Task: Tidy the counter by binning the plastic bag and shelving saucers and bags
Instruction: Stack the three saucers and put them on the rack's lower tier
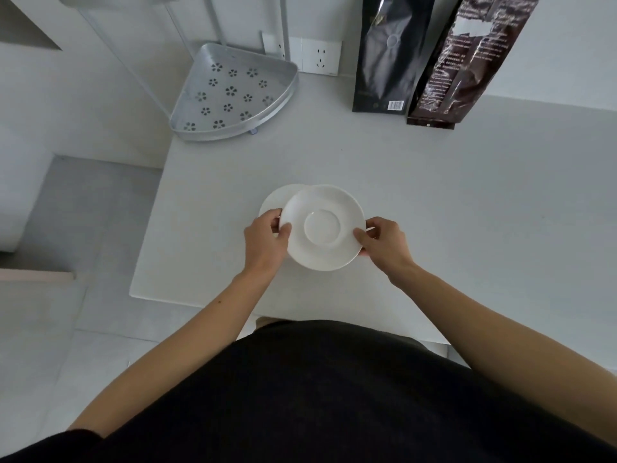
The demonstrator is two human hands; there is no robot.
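A white saucer (322,227) is held level over the white counter (434,202), near its front edge. My left hand (265,243) grips its left rim and my right hand (384,243) grips its right rim. A second white saucer (277,198) lies on the counter under and to the left of it, mostly covered. A black bag (389,55) and a dark brown bag (467,61) stand upright against the wall at the back right. No plastic bag shows in this view.
A silver corner shelf tray (230,95) with flower-shaped holes stands at the counter's back left, on thin white posts. Wall sockets (320,56) sit behind it. The counter's left edge drops to a grey tiled floor (83,202).
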